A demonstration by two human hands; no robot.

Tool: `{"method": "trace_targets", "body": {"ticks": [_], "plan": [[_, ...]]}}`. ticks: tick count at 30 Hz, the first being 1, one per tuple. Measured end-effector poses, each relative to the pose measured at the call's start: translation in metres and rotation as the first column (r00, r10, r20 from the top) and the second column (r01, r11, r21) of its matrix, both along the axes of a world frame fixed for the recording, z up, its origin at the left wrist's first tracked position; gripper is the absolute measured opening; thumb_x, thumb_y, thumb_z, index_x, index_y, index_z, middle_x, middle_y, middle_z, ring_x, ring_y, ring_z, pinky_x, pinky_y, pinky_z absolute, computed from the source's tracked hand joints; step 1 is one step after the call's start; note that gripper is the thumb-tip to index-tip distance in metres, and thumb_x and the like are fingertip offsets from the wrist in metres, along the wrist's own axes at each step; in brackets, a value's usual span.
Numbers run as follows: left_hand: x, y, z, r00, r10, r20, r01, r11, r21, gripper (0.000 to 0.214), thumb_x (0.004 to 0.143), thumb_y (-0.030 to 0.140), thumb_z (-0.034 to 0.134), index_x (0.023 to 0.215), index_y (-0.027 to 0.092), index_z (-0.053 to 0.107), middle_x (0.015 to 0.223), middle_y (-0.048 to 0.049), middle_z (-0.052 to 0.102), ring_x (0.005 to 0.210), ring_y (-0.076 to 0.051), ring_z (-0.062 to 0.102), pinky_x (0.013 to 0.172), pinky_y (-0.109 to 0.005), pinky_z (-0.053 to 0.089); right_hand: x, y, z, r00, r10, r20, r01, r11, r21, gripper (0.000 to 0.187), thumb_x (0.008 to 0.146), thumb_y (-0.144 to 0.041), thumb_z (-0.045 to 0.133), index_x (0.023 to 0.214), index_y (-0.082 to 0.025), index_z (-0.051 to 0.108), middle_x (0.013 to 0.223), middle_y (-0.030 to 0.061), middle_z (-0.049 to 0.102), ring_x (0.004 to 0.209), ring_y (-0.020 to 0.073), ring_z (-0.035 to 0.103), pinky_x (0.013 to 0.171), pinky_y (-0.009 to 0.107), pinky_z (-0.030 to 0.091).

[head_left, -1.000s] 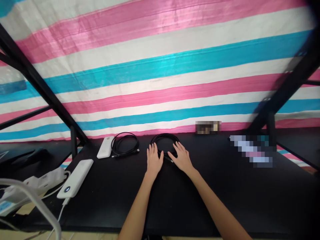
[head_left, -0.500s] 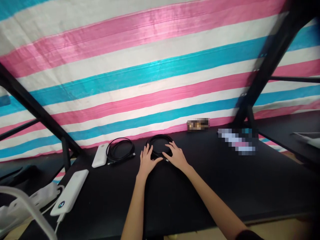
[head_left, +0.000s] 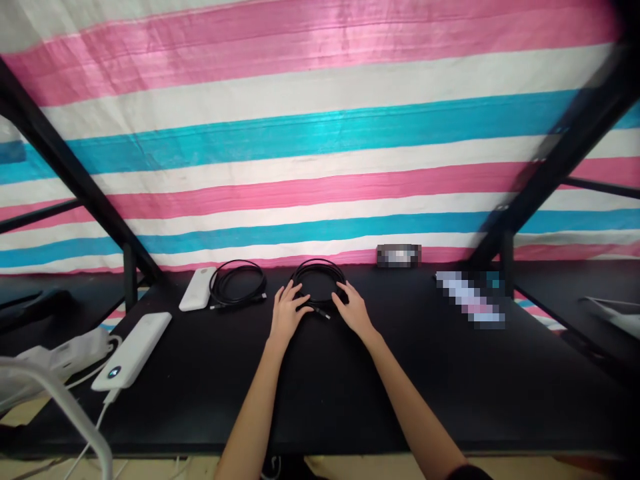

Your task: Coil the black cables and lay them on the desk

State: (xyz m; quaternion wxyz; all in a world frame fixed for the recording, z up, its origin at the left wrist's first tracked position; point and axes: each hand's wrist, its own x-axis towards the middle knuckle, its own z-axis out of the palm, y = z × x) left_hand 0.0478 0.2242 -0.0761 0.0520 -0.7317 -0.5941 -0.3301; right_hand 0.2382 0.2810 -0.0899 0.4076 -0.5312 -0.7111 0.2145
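A black cable coil (head_left: 320,262) lies on the black table between my two hands, with a plug end (head_left: 321,312) showing at its near side. My left hand (head_left: 287,310) rests at the coil's left side, fingers apart and thumb stretched toward the plug end. At the right side, my right hand (head_left: 353,311) touches the loops with its fingertips, thumb and fingers apart. Neither hand appears closed around the cable. To the left lies a second black cable coil (head_left: 238,305), beside a white power bank (head_left: 199,289).
Nearer on the left, another white power bank (head_left: 134,351) with a lit display has a white cable plugged in. A white power strip (head_left: 80,353) is beyond it. Toward the right are a blurred small box (head_left: 399,256) and a blurred item (head_left: 470,300). Striped sheeting (head_left: 320,133) hangs behind.
The view has levelled out. My right hand has shifted from over the coil's near right part to its right edge, and the coil's loops show more fully.
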Motion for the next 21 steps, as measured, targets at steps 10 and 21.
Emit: {"method": "trace_targets", "body": {"ticks": [10,21], "plan": [[0.011,-0.004,-0.003,0.999,0.042,0.006,-0.043,0.996,0.081,0.009,0.077,0.022,0.065,0.086,0.02,0.065,0.108,-0.0059,0.063,0.117,-0.024,0.049,0.096,-0.04,0.037,-0.002,-0.003,-0.005,0.999,0.035,-0.006,-0.035,0.998,0.047,0.044,0.081,-0.04,0.049,0.12,-0.019,0.055,0.135,0.0143,0.046,0.125,0.0284,0.042,0.1,0.05,0.034],[0.019,-0.003,0.004,0.982,0.15,0.112,-0.169,0.968,0.188,0.012,0.083,0.026,0.054,0.082,0.021,0.065,0.101,-0.0083,0.059,0.098,-0.022,0.056,0.085,-0.037,0.041,-0.002,-0.004,-0.002,0.991,-0.037,-0.13,0.05,0.994,0.093,0.031,0.081,-0.031,0.049,0.107,-0.019,0.062,0.118,0.0125,0.053,0.11,0.0244,0.053,0.095,0.04,0.042]]}}
